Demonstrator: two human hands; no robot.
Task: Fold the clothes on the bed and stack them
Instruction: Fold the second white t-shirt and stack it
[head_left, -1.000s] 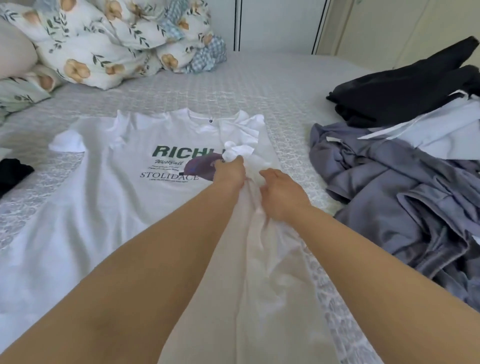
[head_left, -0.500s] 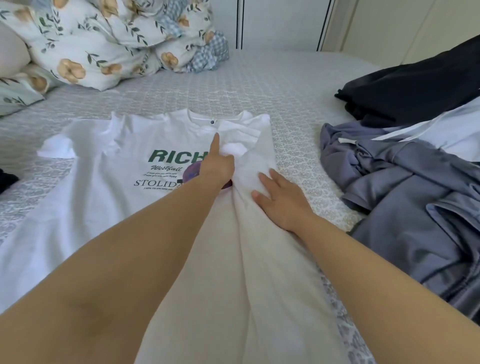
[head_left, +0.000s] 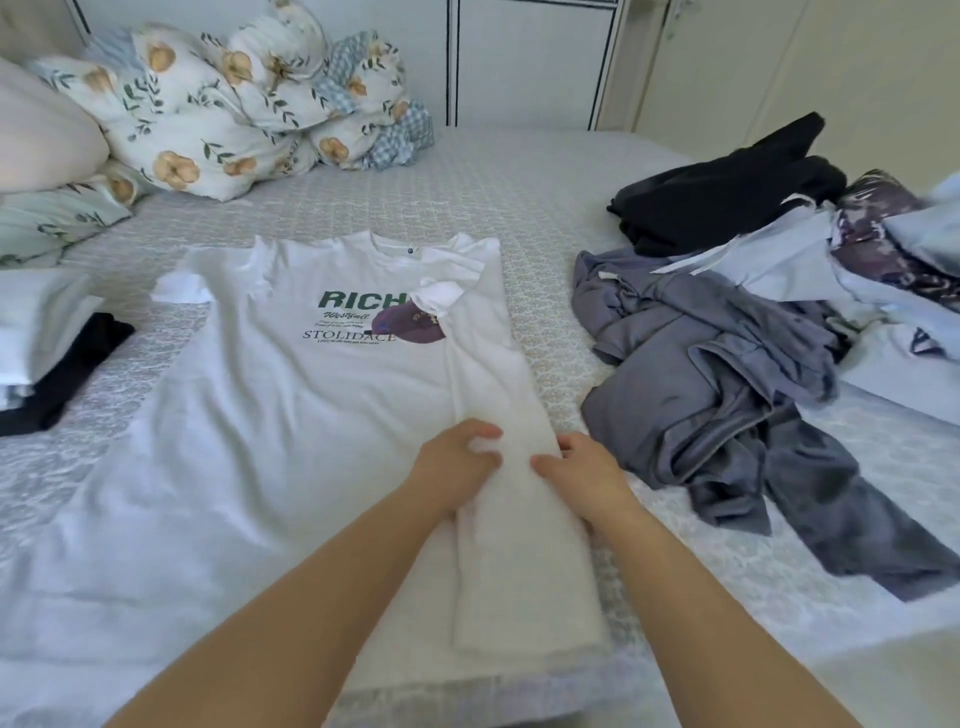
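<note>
A white T-shirt (head_left: 291, 415) with green "RICH" lettering lies flat, front up, on the grey patterned bed (head_left: 519, 192). Its right side is folded inward into a long strip (head_left: 493, 374), with the sleeve turned over the print. My left hand (head_left: 454, 465) pinches the strip's left edge between thumb and curled fingers, about halfway down the shirt. My right hand (head_left: 584, 473) holds the strip's right edge at the same height, with its fingers curled over the fabric. A small stack with white and black garments (head_left: 47, 358) sits at the far left.
A loose pile lies on the right: a grey garment (head_left: 717, 384), a black one (head_left: 727, 202), pale blue pieces (head_left: 789, 265) and a purple patterned one (head_left: 883, 244). Floral pillows (head_left: 208, 130) are heaped at the back left. White wardrobe doors (head_left: 530, 62) stand behind the bed.
Both hands let go of the bunched sleeve near the collar and slid down the folded strip towards me. The sleeve now lies flat over the print.
</note>
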